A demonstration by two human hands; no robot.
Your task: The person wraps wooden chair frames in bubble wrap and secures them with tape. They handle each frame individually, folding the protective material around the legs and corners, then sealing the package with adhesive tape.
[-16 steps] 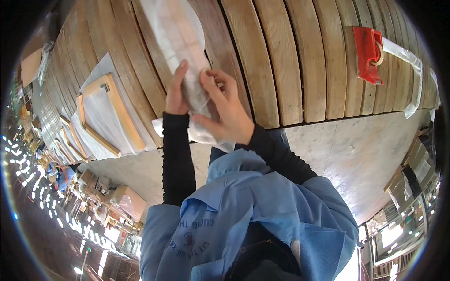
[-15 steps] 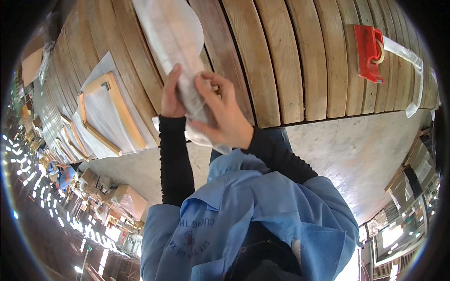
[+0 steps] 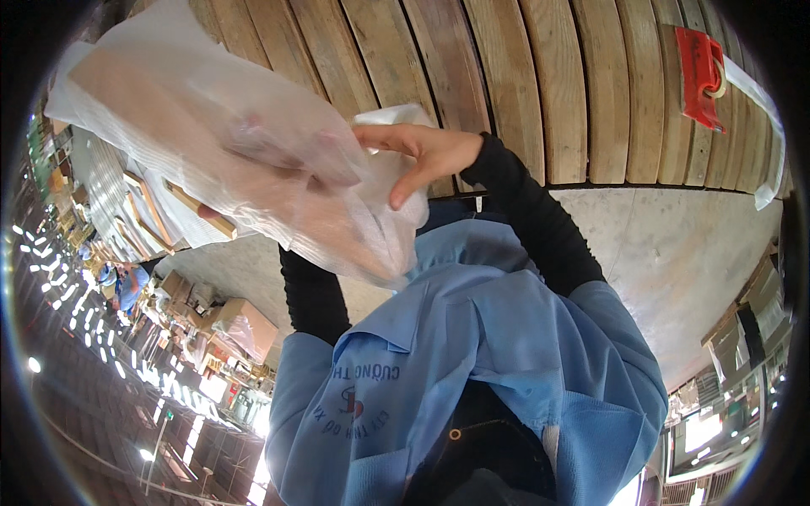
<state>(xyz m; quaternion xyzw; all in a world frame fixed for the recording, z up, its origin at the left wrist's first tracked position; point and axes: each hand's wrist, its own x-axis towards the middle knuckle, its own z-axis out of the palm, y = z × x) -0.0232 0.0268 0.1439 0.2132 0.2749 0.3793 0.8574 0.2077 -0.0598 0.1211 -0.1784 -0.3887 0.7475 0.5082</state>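
A large translucent white foam sheet (image 3: 169, 101), loose and creased, spreads across the left and middle in front of me. My right hand (image 3: 434, 156) grips its right end, the thumb over the foam and the fingers at its upper edge. My left hand is mostly or wholly hidden by the sheet; only the black-sleeved forearm shows below it. Blurred pinkish and darker shapes show through the foam, too faint to name. Just under the sheet's lower left edge lies a light wooden frame piece (image 3: 221, 223), with a small reddish spot on it that I cannot make out.
A slatted wooden table (image 3: 506, 93) runs across the top. On its right stands a red tape dispenser (image 3: 700, 84), with a white strip (image 3: 768, 110) beside it. More wooden frame pieces (image 3: 148, 207) lie at the left. Cardboard boxes (image 3: 240, 329) stand beyond on the floor.
The white foam, earlier bunched between both hands, has spread out leftward and toward me. It now covers my left hand and part of the wooden frame. My right hand has moved up and right.
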